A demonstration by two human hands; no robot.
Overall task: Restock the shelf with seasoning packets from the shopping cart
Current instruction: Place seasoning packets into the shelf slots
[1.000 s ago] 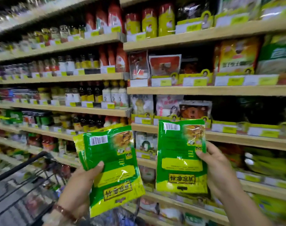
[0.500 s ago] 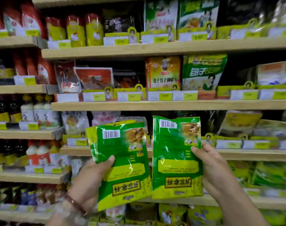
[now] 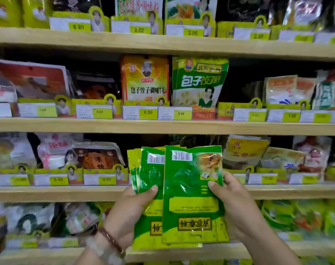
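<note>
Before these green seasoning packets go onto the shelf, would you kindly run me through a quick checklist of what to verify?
1. Left hand grips its stack of green packets firmly: ok, thumb across the front.
2. Right hand holds the front packet: ok, thumb pinches its right edge.
3. Packets the right way up for display: not ok, the barcodes are on top and the label text reads inverted.
4. Matching slot found: cannot tell, no identical packets are plainly visible; the dark gap behind the packets is largely hidden.
5. Price tag for this product: cannot tell, the packets cover that stretch of the shelf edge.
</note>
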